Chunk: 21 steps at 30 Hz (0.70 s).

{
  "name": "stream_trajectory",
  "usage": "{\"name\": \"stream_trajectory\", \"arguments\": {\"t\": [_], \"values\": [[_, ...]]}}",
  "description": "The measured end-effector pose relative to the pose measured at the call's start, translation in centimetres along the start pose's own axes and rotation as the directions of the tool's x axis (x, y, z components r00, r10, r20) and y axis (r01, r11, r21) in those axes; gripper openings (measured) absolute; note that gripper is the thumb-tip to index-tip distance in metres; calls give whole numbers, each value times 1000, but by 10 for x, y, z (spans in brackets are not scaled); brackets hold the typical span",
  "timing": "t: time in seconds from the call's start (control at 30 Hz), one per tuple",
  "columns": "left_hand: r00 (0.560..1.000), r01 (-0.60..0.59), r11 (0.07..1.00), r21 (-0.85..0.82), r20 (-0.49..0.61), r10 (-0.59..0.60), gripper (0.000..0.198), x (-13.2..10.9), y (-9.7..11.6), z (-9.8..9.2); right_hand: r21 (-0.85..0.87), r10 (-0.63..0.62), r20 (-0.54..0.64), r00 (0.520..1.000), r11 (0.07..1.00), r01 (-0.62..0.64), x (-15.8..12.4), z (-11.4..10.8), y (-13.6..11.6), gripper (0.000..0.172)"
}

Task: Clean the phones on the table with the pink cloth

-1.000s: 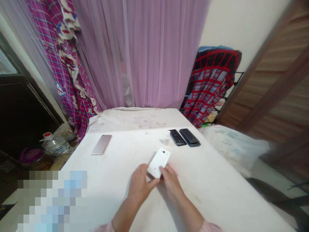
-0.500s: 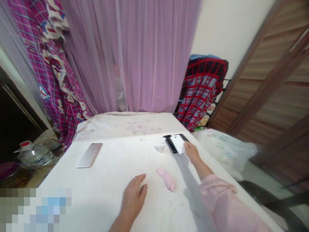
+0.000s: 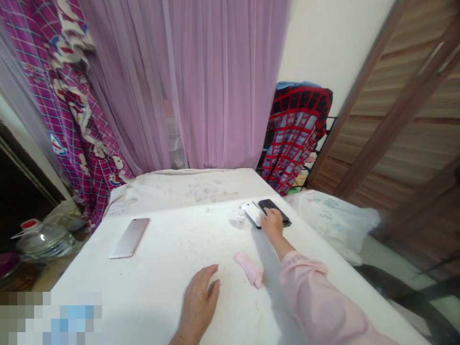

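Note:
My right hand grips the near right edge of a white phone. The phone lies over a black phone, of which only a dark edge shows. Just to the right lies a black phone or case, partly behind my hand. A small white bottle stands upright at the left of the white phone. My left hand rests on the table with fingers apart, holding nothing. Nearest to it is a folded pink cloth.
A rose-gold phone lies face down on the left of the white-covered table. Beyond the right edge is a plastic bag. A water jug stands at the left, and purple curtains hang behind.
My right hand has moved left with the white phone and brought it over the black phone beside the bottle. The dark case at right is more exposed. My left hand keeps its pose.

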<state>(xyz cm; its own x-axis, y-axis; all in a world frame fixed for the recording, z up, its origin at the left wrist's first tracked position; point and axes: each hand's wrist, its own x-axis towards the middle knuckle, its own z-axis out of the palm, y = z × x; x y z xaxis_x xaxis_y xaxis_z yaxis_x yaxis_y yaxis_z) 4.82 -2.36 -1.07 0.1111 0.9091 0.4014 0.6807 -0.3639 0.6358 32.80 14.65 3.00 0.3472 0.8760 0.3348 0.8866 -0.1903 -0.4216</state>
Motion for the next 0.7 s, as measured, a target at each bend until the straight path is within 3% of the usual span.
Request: {"name": "stream_trajectory", "arguments": {"t": [0.23, 0.5, 0.53, 0.6, 0.7], "values": [[1000, 8, 1000, 2, -10, -8, 28, 0, -1, -1, -164, -62, 170, 984, 982, 90, -21, -7, -16, 36], [999, 35, 999, -21, 12, -35, 29, 1, -2, -2, -209, -42, 153, 987, 975, 74, -23, -12, -15, 42], [999, 43, 999, -6, 2, -43, 30, 5, -9, -7, -213, -51, 129, 990, 974, 78, -25, -14, -14, 43], [988, 99, 988, 116, -128, -84, 32, 16, -30, -25, -208, -82, 80, 993, 973, 97, -35, -15, -12, 46], [928, 301, 883, 360, -324, -184, 43, 37, -71, -70, -47, -270, -81, 959, 963, 267, -64, -11, -3, 38]]}}
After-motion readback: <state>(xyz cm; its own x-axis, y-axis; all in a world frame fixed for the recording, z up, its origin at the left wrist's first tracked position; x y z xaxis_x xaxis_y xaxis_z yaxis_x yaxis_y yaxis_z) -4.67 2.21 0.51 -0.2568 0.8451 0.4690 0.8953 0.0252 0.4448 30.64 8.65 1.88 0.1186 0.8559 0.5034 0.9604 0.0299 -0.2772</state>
